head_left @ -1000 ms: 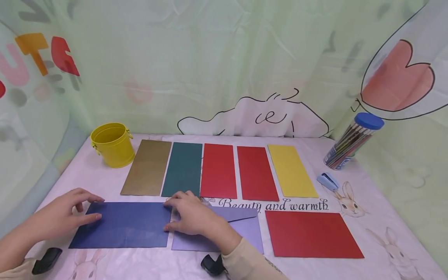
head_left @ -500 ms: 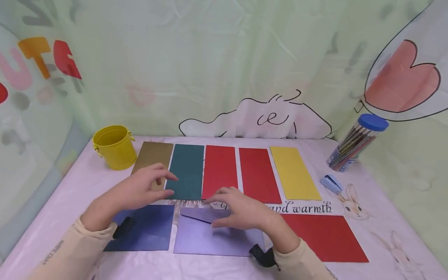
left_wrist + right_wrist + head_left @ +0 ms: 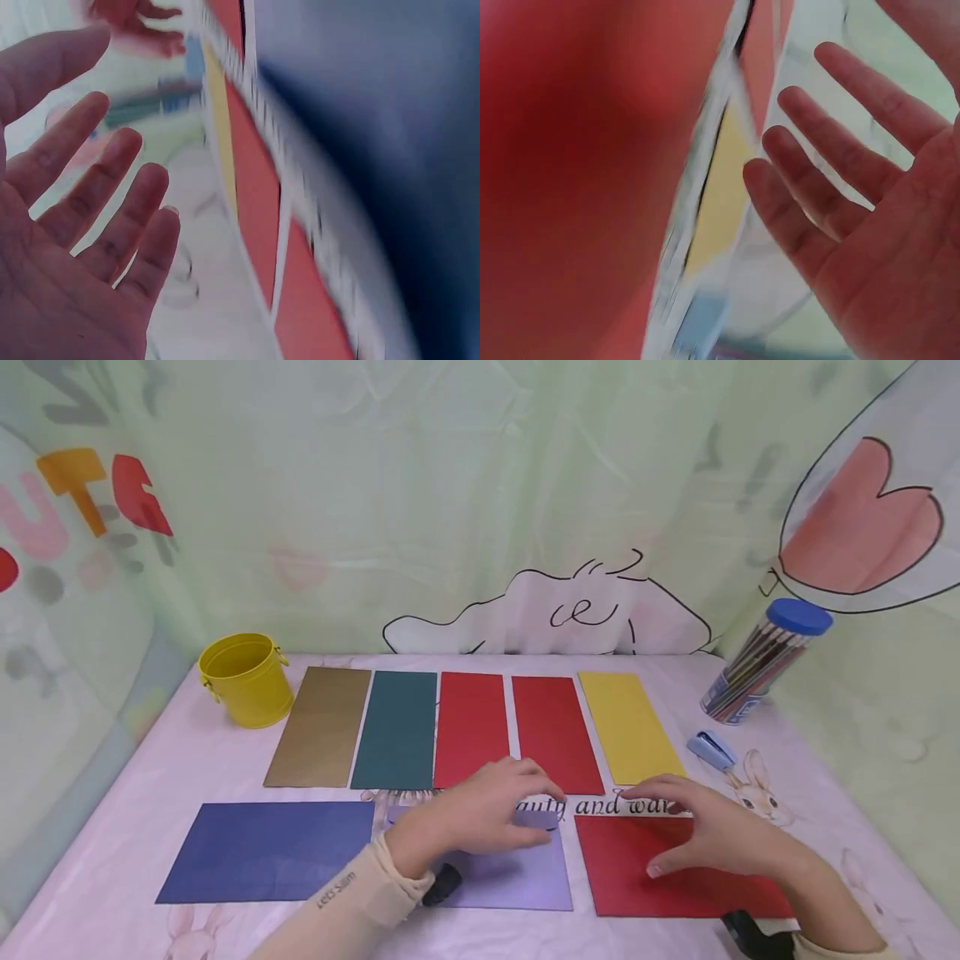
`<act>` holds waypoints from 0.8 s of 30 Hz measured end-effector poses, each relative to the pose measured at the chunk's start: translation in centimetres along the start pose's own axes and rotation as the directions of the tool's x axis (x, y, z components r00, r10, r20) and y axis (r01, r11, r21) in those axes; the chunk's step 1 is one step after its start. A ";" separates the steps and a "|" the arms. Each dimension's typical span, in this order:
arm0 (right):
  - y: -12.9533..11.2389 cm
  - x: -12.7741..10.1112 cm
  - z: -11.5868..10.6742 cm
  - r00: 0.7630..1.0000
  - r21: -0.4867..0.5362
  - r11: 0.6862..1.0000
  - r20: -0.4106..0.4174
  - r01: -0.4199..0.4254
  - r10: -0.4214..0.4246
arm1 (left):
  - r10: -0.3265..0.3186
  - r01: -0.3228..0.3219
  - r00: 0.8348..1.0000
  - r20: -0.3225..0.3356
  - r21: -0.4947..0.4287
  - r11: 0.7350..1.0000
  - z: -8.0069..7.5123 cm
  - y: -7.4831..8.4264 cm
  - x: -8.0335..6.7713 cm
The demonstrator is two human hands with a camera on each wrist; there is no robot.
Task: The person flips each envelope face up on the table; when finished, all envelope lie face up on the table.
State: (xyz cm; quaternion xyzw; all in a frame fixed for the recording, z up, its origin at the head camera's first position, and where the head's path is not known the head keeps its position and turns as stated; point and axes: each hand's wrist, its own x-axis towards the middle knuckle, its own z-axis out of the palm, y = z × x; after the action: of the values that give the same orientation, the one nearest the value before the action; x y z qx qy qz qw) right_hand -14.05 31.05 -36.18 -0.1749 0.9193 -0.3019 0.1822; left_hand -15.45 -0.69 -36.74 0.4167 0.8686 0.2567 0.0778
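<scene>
My left hand (image 3: 480,814) hovers over a lavender envelope (image 3: 525,885), fingers spread and holding nothing. Its flap shows as a dark-edged line near the top. Above the red rectangle (image 3: 622,877) at the front right is my right hand (image 3: 723,831), also with nothing in its grasp. In the left wrist view the left palm (image 3: 67,285) faces the camera with its fingers apart. The right palm (image 3: 907,255) looks much the same in the right wrist view. A dark blue rectangle (image 3: 262,852) lies flat at the front left.
Behind lies a row of coloured rectangles: brown (image 3: 318,727), green (image 3: 395,731), two red ones, the first (image 3: 471,718) beside the second (image 3: 557,735), and yellow (image 3: 630,727). A yellow bucket (image 3: 251,689) stands back left. A pencil tub (image 3: 757,668) and a blue stapler (image 3: 712,750) are at right.
Both hands have moved rightward from the blue rectangle. The left went across to above the lavender envelope, the right from the blue and lavender edges to above the red rectangle. The rectangles lie as before.
</scene>
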 end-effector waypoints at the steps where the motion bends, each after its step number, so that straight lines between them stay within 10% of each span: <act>1: 1.0 -0.6 -0.4 1.000 -0.002 1.000 -0.009 -0.017 0.017 | 0.018 -0.018 1.000 0.016 0.007 1.000 0.7 0.5 0.6; 12: 8.9 -4.9 -2.7 0.988 0.017 0.988 0.031 -0.153 0.152 | 0.021 -0.040 0.986 0.167 0.114 0.993 5.5 3.4 3.6; 24: 10.6 -5.8 -1.7 0.994 0.059 0.993 0.055 -0.098 0.095 | -0.037 -0.007 0.983 0.179 0.235 0.972 6.4 3.8 3.4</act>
State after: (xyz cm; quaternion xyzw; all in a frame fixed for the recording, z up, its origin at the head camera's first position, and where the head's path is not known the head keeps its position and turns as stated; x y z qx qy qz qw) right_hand -12.04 42.43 -40.14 -0.1323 0.9118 -0.3164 0.2260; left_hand -12.72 6.33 -40.03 0.4381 0.8852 0.1124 0.1089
